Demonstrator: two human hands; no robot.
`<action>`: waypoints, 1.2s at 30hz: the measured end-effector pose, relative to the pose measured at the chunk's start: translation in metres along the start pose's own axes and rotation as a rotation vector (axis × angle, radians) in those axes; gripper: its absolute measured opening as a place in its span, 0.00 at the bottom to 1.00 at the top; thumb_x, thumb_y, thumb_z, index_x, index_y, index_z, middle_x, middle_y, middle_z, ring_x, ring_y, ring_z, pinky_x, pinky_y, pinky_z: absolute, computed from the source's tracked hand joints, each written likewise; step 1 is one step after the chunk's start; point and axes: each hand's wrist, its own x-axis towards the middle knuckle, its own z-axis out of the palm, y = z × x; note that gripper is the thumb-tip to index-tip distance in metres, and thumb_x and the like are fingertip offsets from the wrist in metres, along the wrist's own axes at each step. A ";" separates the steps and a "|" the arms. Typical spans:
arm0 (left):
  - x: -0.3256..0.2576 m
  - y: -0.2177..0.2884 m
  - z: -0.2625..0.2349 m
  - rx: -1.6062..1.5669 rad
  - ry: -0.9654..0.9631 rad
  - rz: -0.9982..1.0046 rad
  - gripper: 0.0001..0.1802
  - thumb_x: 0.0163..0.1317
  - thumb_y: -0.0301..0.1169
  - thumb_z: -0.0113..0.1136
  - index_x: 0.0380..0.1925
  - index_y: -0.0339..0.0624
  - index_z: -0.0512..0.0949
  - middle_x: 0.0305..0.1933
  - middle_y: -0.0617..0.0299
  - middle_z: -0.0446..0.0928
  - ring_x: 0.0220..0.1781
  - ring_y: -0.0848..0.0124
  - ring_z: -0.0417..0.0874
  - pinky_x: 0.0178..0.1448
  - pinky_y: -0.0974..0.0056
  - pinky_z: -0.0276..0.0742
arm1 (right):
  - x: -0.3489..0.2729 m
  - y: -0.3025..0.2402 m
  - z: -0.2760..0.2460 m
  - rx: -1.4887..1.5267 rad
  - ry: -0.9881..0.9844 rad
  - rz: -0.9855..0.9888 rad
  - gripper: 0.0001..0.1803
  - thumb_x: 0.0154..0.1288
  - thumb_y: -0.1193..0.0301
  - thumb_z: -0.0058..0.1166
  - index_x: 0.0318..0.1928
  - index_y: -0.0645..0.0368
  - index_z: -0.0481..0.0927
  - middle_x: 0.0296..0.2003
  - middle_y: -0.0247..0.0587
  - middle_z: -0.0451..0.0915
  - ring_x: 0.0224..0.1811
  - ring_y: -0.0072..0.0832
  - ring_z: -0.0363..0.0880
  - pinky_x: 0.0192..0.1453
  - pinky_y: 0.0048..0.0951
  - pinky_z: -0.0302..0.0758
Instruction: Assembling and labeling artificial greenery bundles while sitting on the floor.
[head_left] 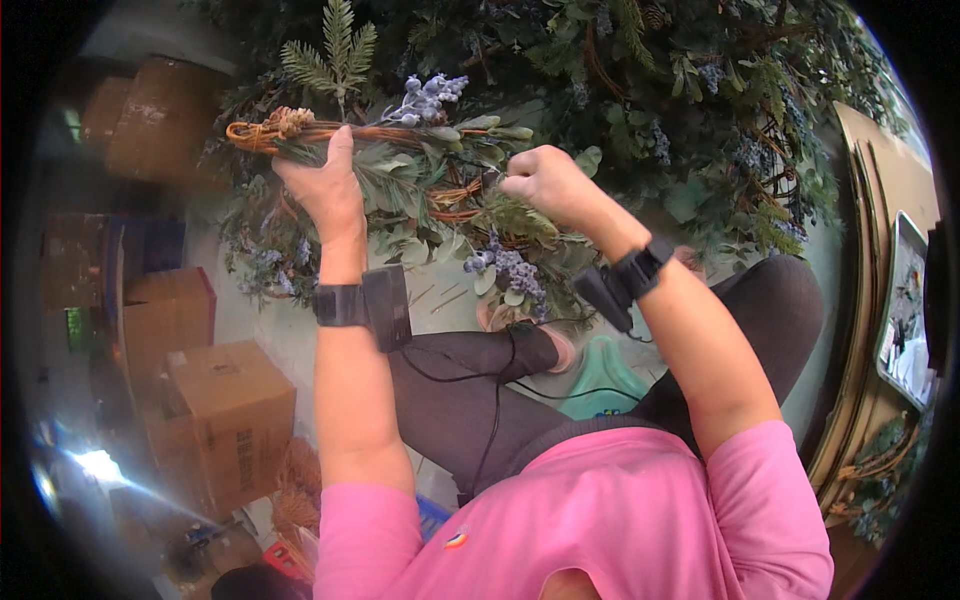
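Note:
A wreath of brown twigs (385, 133) and green leaves is held up in front of me, tilted so that its far rim shows edge-on. My left hand (325, 185) is closed round its left side, thumb over the twigs. Blue-grey berries (428, 100) and a fern-like sprig (335, 55) stand up from the rim. A second berry cluster (512, 268) hangs from the wreath's near side. At the wreath's right side my right hand (558, 185) is closed in a pinch; what lies between its fingers is too small to make out.
More greenery (690, 90) with berries fills the far side. Cardboard boxes (225, 420) stand on the left. Flat cardboard sheets (865, 300) and a tray (905, 300) are on the right. A green plastic stool (600, 375) shows between my legs, and a black cable (510, 385) crosses them.

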 end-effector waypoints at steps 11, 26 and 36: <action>-0.006 -0.011 -0.021 -0.013 -0.016 -0.085 0.32 0.51 0.22 0.63 0.54 0.33 0.60 0.53 0.58 0.66 0.54 0.68 0.67 0.62 0.66 0.59 | -0.010 0.051 -0.039 0.484 0.096 0.268 0.11 0.60 0.67 0.49 0.27 0.62 0.75 0.20 0.33 0.75 0.18 0.21 0.77 0.21 0.22 0.70; -0.020 -0.061 -0.119 -0.261 0.150 -0.675 0.20 0.56 0.27 0.59 0.49 0.35 0.69 0.47 0.55 0.75 0.44 0.61 0.79 0.49 0.55 0.79 | -0.023 0.158 -0.036 0.399 0.326 0.488 0.07 0.54 0.72 0.50 0.30 0.64 0.78 0.21 0.40 0.78 0.22 0.28 0.80 0.27 0.28 0.74; -0.028 -0.052 -0.110 -0.138 0.203 -0.681 0.20 0.56 0.29 0.60 0.47 0.34 0.71 0.45 0.58 0.74 0.41 0.69 0.77 0.44 0.66 0.78 | -0.058 0.173 -0.009 -0.759 -0.142 0.345 0.13 0.53 0.74 0.49 0.40 0.54 0.80 0.37 0.45 0.80 0.41 0.41 0.79 0.43 0.38 0.77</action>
